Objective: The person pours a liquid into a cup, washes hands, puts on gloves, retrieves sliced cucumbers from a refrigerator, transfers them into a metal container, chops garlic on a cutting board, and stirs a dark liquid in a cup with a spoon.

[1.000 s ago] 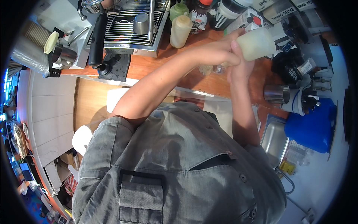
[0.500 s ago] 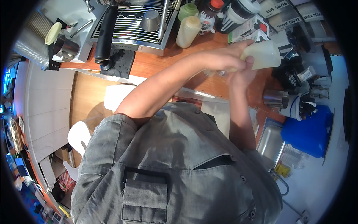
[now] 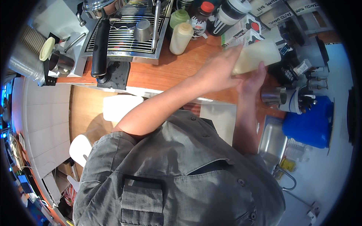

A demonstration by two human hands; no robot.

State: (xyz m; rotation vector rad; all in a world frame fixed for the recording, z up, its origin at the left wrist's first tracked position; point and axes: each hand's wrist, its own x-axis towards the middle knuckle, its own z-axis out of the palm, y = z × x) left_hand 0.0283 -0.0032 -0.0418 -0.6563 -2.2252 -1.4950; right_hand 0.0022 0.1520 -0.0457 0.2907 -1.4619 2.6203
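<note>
A translucent squeeze bottle (image 3: 260, 55) with pale contents is tilted nearly on its side above the counter, its flat base toward the right. My left hand (image 3: 220, 69) reaches across from the left and closes round the bottle's left end, covering its tip. My right hand (image 3: 249, 82) is below the bottle, thumb raised along its side; the other fingers are partly hidden behind the bottle and my left hand. Another cream-coloured squeeze bottle (image 3: 181, 39) stands to the left, beside a green one (image 3: 179, 19) and a dark sauce bottle with a red cap (image 3: 200, 22).
An espresso machine with a grated tray (image 3: 124, 28) holds a small metal cup (image 3: 143, 30). A black-handled portafilter (image 3: 100, 49) juts toward me. Cartons (image 3: 241, 32), a steel cup (image 3: 272, 95), a utensil container (image 3: 294, 102), a blue jug (image 3: 309, 122) and a sink (image 3: 272, 141) line the right.
The bottle has come slightly nearer and lies more level. My left hand has shifted round its end, and my right thumb now lies along its side. The whole view has shifted slightly.
</note>
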